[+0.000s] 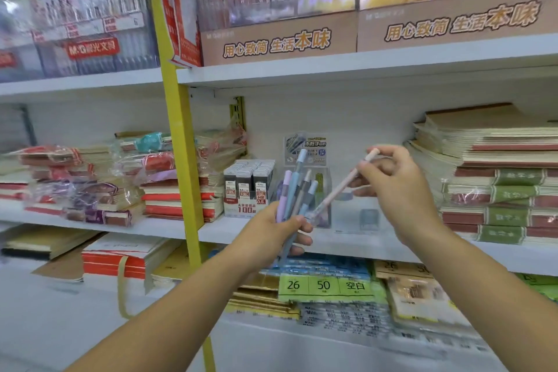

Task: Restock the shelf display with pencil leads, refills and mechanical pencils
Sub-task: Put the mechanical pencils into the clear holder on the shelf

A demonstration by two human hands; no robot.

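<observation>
We are mid-restock; our left hand grips a bundle of mechanical pencils above the front edge of the shelf; our right hand pinches one pink pencil, which, we judge, next needs tipping upright into the clear holder.

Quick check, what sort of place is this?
Most likely a stationery shop: white shelves stacked with notebooks, a box of pencil leads, and branded pen displays on the shelf above.
</observation>
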